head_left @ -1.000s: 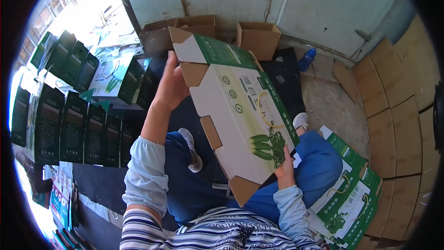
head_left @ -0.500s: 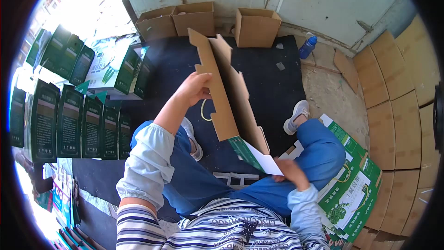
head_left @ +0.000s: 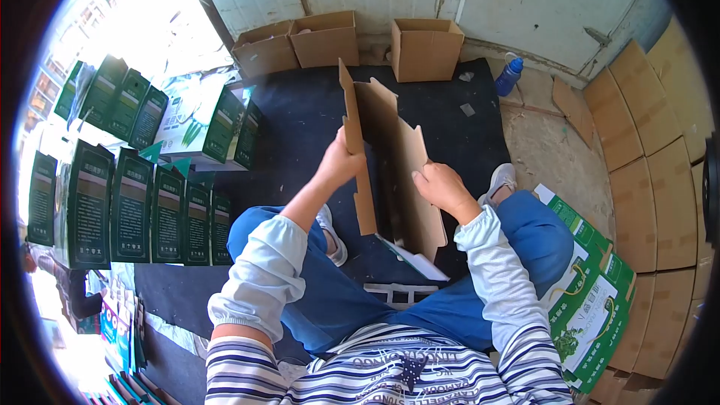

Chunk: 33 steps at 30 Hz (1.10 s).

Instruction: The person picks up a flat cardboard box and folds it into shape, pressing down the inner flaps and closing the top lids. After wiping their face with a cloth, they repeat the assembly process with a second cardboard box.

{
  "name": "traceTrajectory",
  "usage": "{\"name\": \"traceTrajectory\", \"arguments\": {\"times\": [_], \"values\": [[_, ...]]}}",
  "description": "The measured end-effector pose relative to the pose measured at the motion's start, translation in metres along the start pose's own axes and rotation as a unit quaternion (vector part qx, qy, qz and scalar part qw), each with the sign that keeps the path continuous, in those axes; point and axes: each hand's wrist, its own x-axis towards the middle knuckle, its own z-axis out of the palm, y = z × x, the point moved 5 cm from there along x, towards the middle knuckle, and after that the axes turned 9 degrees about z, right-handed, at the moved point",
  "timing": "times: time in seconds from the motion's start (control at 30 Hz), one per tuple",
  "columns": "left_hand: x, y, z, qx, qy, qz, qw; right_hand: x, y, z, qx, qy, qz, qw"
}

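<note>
An unfolded carton (head_left: 365, 206) with notched brown edges stands tilted between my knees, its top open. My left hand (head_left: 344, 159) is closed round the edge of its left panel. On the opposite panel, my right hand (head_left: 444, 187) pinches the upper edge with thumb and fingers. A white and green end flap (head_left: 415, 258) hangs at the near end of the carton. The yellow cord handle is hidden from view. Flat green printed cartons (head_left: 592, 315) lie beside my right leg.
Green boxes (head_left: 90, 202) stand in rows at the left. Open brown boxes (head_left: 427, 52) line the far wall, with a blue bottle (head_left: 509, 77) to their right. Stacked brown cartons (head_left: 634, 172) form a wall at right. A dark mat (head_left: 292, 112) covers the floor.
My right hand has left the near end flap and moved up and forward to the right panel. The carton has turned more upright and spread wider. My left hand keeps its hold.
</note>
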Motion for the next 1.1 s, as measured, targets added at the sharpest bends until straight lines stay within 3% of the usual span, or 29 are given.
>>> {"name": "traceTrajectory", "arguments": {"times": [0.03,0.1,0.17,0.2,0.33,0.47,0.6,0.67,0.73,0.77,0.8,0.83,0.9,0.93,1.0,1.1], "values": [[-0.001,0.014,-0.002,0.108,0.024,0.098,0.989,0.003,0.002,-0.001,-0.016,0.005,-0.010,1.000],[-0.008,0.032,0.000,0.230,0.005,0.142,0.963,0.007,0.007,-0.010,-0.029,0.019,-0.002,0.999],[-0.019,0.061,-0.003,0.259,-0.075,0.037,0.962,0.014,0.014,-0.029,-0.026,0.059,0.022,0.998],[-0.026,0.079,-0.002,0.282,-0.131,0.028,0.950,0.019,0.018,-0.039,-0.022,0.078,0.037,0.996],[-0.043,0.092,0.023,0.352,-0.200,0.098,0.909,0.044,0.023,-0.042,-0.055,0.101,0.035,0.993],[-0.030,0.072,0.039,0.420,-0.248,0.003,0.873,0.063,0.034,-0.013,0.068,0.054,0.036,0.996],[-0.023,0.065,0.054,0.438,-0.278,0.016,0.855,0.065,0.049,-0.010,0.044,0.048,0.044,0.997],[-0.021,0.063,0.059,0.441,-0.303,0.000,0.845,0.058,0.058,-0.014,0.128,0.107,0.071,0.983],[-0.018,0.060,0.060,0.441,-0.309,-0.012,0.842,0.020,0.019,-0.052,0.166,0.150,0.082,0.971],[-0.018,0.058,0.061,0.440,-0.307,-0.015,0.844,-0.002,-0.004,-0.063,0.129,0.288,-0.021,0.949],[-0.017,0.056,0.063,0.439,-0.306,-0.016,0.845,-0.030,-0.041,-0.079,0.057,0.322,-0.110,0.939],[-0.015,0.054,0.064,0.441,-0.317,-0.023,0.839,-0.046,-0.066,-0.075,0.005,0.241,-0.153,0.958],[-0.011,0.040,0.068,0.459,-0.303,-0.007,0.835,-0.072,-0.085,-0.043,-0.121,0.114,-0.314,0.935],[-0.009,0.040,0.068,0.470,-0.296,-0.023,0.831,-0.076,-0.080,-0.021,-0.150,0.066,-0.333,0.929],[-0.007,0.041,0.068,0.461,-0.299,-0.030,0.835,-0.079,-0.060,0.003,-0.215,-0.052,-0.291,0.931],[-0.007,0.044,0.070,0.446,-0.294,-0.033,0.845,-0.081,-0.045,0.005,-0.166,-0.122,-0.243,0.948]]}}
